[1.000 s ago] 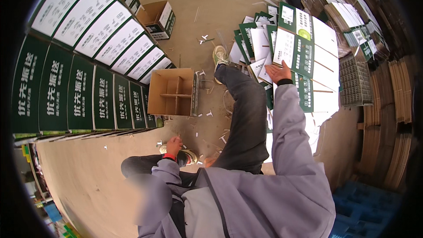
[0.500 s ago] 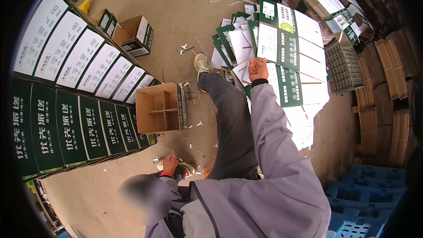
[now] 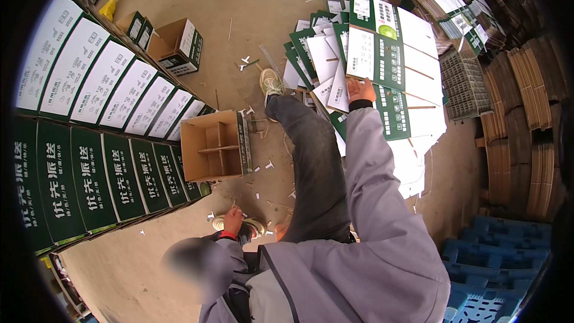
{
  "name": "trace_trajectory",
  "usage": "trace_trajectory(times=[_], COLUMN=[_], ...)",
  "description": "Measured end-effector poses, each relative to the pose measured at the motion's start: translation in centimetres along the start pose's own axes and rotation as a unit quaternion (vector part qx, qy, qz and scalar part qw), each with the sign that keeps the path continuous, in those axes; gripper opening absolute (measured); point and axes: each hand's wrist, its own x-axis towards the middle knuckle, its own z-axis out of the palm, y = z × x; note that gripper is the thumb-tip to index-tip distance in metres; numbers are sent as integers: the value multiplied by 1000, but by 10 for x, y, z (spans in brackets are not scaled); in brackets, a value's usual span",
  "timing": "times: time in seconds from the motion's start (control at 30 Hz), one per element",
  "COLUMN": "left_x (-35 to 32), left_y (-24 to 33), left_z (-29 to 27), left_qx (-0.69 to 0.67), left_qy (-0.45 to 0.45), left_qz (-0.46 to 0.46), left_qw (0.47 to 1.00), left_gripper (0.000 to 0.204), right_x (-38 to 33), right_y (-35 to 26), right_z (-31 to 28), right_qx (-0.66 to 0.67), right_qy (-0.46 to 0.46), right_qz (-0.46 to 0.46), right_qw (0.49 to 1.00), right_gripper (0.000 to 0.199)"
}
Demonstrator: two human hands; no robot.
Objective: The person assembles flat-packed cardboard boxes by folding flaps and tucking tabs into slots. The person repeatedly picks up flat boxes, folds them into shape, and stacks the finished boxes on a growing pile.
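My right hand (image 3: pixel 360 91) is at the near edge of a flattened green and white carton (image 3: pixel 390 60) on top of a loose pile. Its fingers are curled at that edge and partly tucked under it, seemingly gripping it. Low on the left, my left hand (image 3: pixel 232 221) hangs above my shoe with its fingers pinched together. Whatever it may hold is too small to make out. Left of my leg stands an open cardboard box (image 3: pixel 203 171) with dividers forming compartments inside.
A wall of stacked green and white cartons (image 3: pixel 122 170) lines the left side. Another open box (image 3: pixel 179 48) stands beyond. Small white plastic bits (image 3: pixel 269 163) litter the floor. To the right are a grey crate (image 3: pixel 469 87), bundled flat cardboard (image 3: pixel 532 93) and blue pallets (image 3: pixel 496 269).
My right hand has shifted slightly rightward, its fingers now at the flat carton's edge. My left hand has barely moved. The whole view has shifted a little.
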Motion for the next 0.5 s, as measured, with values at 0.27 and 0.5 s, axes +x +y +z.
trace_trajectory(times=[0.27, 0.5], left_x=[-11, -6], left_y=[15, 0], left_z=[13, 2], left_qx=[-2, 99], left_qy=[66, 43], left_qz=[23, 41], left_qw=[998, 993], left_gripper=[33, 33], right_x=[30, -33], right_y=[-34, -4], right_z=[8, 41], right_qx=[-225, -778], right_qy=[-49, -28], right_qz=[111, -440], right_qw=[967, 448], right_gripper=[34, 66])
